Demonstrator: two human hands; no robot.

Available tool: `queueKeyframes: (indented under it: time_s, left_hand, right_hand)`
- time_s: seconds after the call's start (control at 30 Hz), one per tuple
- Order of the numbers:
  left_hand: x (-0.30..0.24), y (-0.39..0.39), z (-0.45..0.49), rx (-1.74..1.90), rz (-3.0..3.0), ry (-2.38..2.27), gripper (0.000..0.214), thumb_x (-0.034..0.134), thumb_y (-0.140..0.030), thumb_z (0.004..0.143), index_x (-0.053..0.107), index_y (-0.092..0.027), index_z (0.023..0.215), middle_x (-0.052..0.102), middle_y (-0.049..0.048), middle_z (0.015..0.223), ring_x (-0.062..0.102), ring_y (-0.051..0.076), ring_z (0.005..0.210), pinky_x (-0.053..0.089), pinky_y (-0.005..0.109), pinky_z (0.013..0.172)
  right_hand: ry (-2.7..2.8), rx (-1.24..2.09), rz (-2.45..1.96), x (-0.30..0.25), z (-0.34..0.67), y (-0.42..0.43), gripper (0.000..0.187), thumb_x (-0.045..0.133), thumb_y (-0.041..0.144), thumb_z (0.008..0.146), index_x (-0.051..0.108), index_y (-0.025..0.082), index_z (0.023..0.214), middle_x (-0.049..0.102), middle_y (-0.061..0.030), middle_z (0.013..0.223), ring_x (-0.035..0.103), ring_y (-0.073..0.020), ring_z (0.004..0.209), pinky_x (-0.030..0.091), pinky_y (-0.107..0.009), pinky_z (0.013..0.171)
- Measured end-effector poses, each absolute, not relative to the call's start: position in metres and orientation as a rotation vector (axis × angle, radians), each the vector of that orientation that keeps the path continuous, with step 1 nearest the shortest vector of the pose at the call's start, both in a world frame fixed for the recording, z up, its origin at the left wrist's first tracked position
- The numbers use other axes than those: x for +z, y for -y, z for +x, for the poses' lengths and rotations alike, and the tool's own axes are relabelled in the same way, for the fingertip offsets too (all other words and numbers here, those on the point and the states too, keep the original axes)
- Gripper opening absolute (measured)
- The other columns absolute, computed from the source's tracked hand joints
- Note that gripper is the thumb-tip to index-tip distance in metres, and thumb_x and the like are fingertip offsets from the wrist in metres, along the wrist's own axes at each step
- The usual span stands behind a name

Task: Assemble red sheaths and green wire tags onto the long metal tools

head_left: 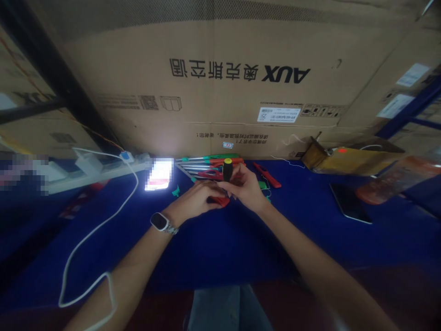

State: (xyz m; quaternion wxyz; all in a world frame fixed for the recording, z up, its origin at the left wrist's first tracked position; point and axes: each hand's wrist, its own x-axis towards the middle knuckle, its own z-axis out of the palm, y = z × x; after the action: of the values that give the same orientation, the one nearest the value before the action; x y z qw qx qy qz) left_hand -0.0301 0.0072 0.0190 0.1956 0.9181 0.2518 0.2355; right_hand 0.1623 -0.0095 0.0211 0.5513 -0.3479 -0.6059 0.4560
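Note:
My right hand [246, 186] is closed around a screwdriver [227, 170] with a black handle and a yellow cap. It stands roughly upright, and its tip is hidden by my fingers. Just to its left, my left hand [201, 197] grips a red plastic lighter handle [221, 201], partly covered by the fingers. Behind both hands lie several long-necked lighters [203, 162] with metal tubes and red or green handles. A separate red handle piece [268, 175] rests to the right of my right hand. Small green pieces [176, 191] are on the blue tabletop [206, 248].
A lit phone [160, 174] and a white power strip [99, 172] with a white cable [99, 225] are on the left. At right are a dark phone [349, 202], a bottle [396, 181] and a yellow box [351, 160]. A large cardboard box [213, 101] stands behind.

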Motion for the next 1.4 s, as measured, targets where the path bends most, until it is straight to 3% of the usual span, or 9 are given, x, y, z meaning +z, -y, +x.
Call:
queueKeyframes:
  time_s: [0.23, 0.4, 0.53, 0.67, 0.83, 1.03, 1.13, 1.23, 1.4]
  left_hand:
    - [0.011, -0.011, -0.025, 0.646, 2.433, -0.602, 0.015, 0.072, -0.02, 0.085, 0.077, -0.023, 0.098, 0.076, 0.0051, 0.096, 0.07, 0.021, 0.096, 0.052, 0.034, 0.09]
    - [0.011, -0.012, -0.024, 0.674, 2.419, -0.585, 0.017, 0.076, -0.02, 0.081, 0.077, -0.022, 0.098, 0.075, 0.0075, 0.106, 0.069, 0.021, 0.098, 0.052, 0.036, 0.092]
    - [0.007, -0.015, -0.025, 0.697, 2.43, -0.592, 0.019, 0.077, -0.022, 0.081, 0.077, -0.023, 0.1, 0.075, 0.0073, 0.105, 0.07, 0.022, 0.098, 0.053, 0.037, 0.093]
    - [0.005, -0.016, -0.025, 0.689, 2.452, -0.604, 0.019, 0.077, -0.021, 0.081, 0.077, -0.021, 0.1, 0.076, 0.0082, 0.104, 0.07, 0.022, 0.098, 0.053, 0.037, 0.093]
    - [0.007, -0.015, -0.025, 0.679, 2.463, -0.614, 0.021, 0.077, -0.023, 0.081, 0.076, -0.02, 0.102, 0.075, 0.0092, 0.106, 0.069, 0.023, 0.101, 0.052, 0.039, 0.094]
    - [0.012, -0.012, -0.024, 0.668, 2.443, -0.613, 0.019, 0.076, -0.019, 0.081, 0.077, -0.019, 0.1, 0.076, 0.0084, 0.101, 0.07, 0.022, 0.096, 0.054, 0.036, 0.089]
    - [0.012, -0.012, -0.024, 0.679, 2.429, -0.584, 0.02, 0.076, -0.017, 0.081, 0.077, -0.02, 0.101, 0.076, 0.0074, 0.105, 0.07, 0.022, 0.099, 0.053, 0.035, 0.092]
    - [0.011, -0.012, -0.025, 0.678, 2.432, -0.577, 0.024, 0.076, -0.016, 0.08, 0.076, -0.02, 0.104, 0.075, 0.0076, 0.11, 0.07, 0.022, 0.101, 0.052, 0.036, 0.094]
    - [0.009, -0.013, -0.025, 0.661, 2.486, -0.609, 0.02, 0.077, -0.021, 0.081, 0.077, -0.018, 0.101, 0.076, 0.0085, 0.107, 0.069, 0.023, 0.103, 0.051, 0.037, 0.097]
  right_hand:
    - [1.51, 1.037, -0.885, 0.018, 0.158, 0.014, 0.031, 0.078, 0.048, 0.075, 0.065, 0.022, 0.085, 0.061, 0.0021, 0.068, 0.052, -0.0099, 0.051, 0.042, -0.024, 0.042]
    - [1.576, 1.205, -0.845, 0.036, 0.174, 0.019, 0.035, 0.076, 0.05, 0.076, 0.068, 0.02, 0.093, 0.062, 0.0028, 0.063, 0.058, -0.011, 0.05, 0.04, -0.021, 0.038]
    - [1.669, 1.207, -0.85, 0.042, 0.184, 0.018, 0.032, 0.076, 0.047, 0.077, 0.07, 0.02, 0.093, 0.06, 0.0035, 0.065, 0.054, -0.0091, 0.049, 0.042, -0.021, 0.039]
    - [1.662, 1.119, -0.883, 0.035, 0.184, 0.012, 0.03, 0.08, 0.045, 0.074, 0.066, 0.02, 0.081, 0.059, 0.0028, 0.071, 0.051, -0.0086, 0.051, 0.043, -0.023, 0.042]
    - [1.551, 0.928, -0.889, 0.021, 0.173, 0.005, 0.041, 0.085, 0.043, 0.068, 0.051, 0.021, 0.068, 0.061, 0.0015, 0.075, 0.055, -0.0123, 0.064, 0.05, -0.03, 0.061]
    - [1.5, 0.818, -0.918, 0.016, 0.159, 0.012, 0.042, 0.084, 0.043, 0.069, 0.047, 0.022, 0.07, 0.057, 0.0024, 0.074, 0.053, -0.0115, 0.061, 0.047, -0.028, 0.059]
    - [1.475, 0.998, -0.877, 0.021, 0.161, 0.015, 0.036, 0.082, 0.042, 0.071, 0.056, 0.022, 0.084, 0.066, -0.0002, 0.084, 0.055, -0.0108, 0.058, 0.049, -0.028, 0.056]
    - [1.54, 1.208, -0.838, 0.032, 0.171, 0.017, 0.044, 0.08, 0.043, 0.074, 0.063, 0.021, 0.108, 0.069, -0.0014, 0.087, 0.057, -0.0108, 0.056, 0.046, -0.025, 0.048]
    - [1.71, 1.304, -0.903, 0.043, 0.19, 0.016, 0.037, 0.068, 0.05, 0.084, 0.073, 0.017, 0.102, 0.066, -0.0013, 0.072, 0.054, -0.0107, 0.055, 0.039, -0.022, 0.041]
